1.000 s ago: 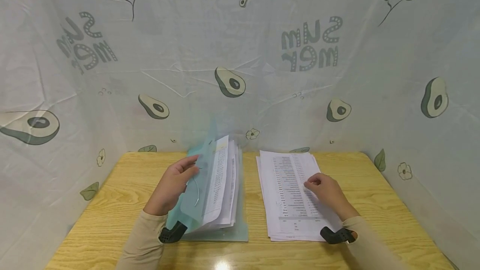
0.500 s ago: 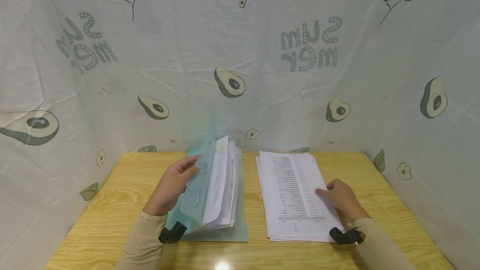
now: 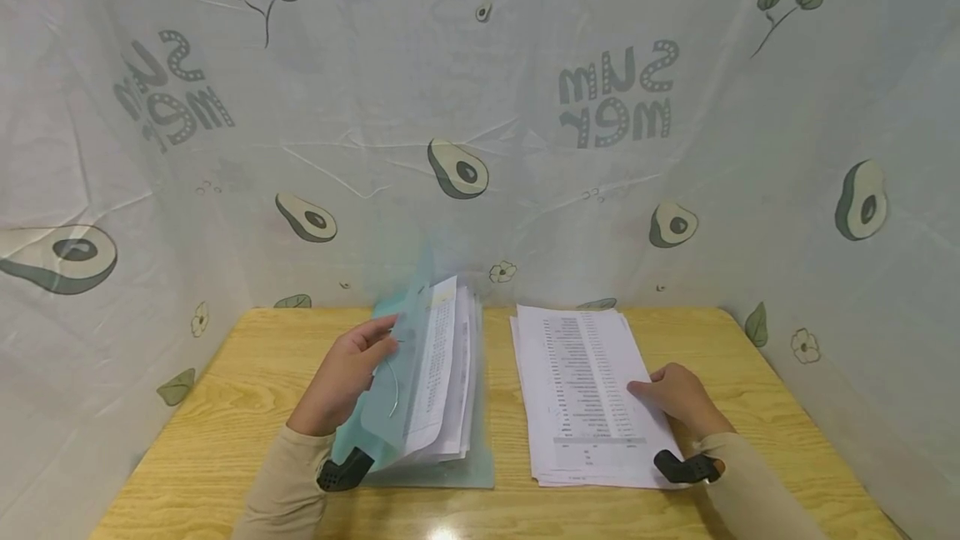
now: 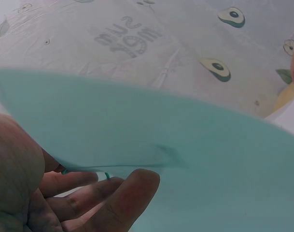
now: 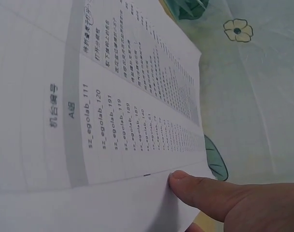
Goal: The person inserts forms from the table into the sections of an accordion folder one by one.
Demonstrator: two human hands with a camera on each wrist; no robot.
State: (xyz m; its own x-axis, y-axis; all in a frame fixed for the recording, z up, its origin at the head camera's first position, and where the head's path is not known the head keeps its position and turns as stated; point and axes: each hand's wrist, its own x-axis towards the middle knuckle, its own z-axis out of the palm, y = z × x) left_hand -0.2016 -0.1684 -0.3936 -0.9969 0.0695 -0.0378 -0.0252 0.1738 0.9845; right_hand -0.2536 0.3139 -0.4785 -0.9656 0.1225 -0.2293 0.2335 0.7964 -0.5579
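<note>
A translucent teal folder [image 3: 386, 407] stands partly open on the table, its front cover tilted up. My left hand [image 3: 341, 373] holds that raised cover by its left part; in the left wrist view the thumb and fingers [image 4: 137, 193] are at the cover's edge. White printed sheets [image 3: 438, 373] lie inside the folder. To the right, a stack of printed papers [image 3: 577, 390] lies flat. My right hand [image 3: 682, 394] pinches the stack's right edge, thumb on top, other fingers under or beside it and mostly hidden. The right wrist view shows the thumb [image 5: 200, 191] on the top sheet.
Both lie on a wooden table [image 3: 262, 390] with a strip of bare wood between them. A pale curtain [image 3: 360, 90] printed with avocados and leaves hangs behind and at both sides. A thin white elastic cord [image 3: 394, 382] hangs from the folder cover.
My right hand has shifted right, from over the top sheet to the stack's right edge, where the thumb now rests on the paper. My left hand and the folder stay put.
</note>
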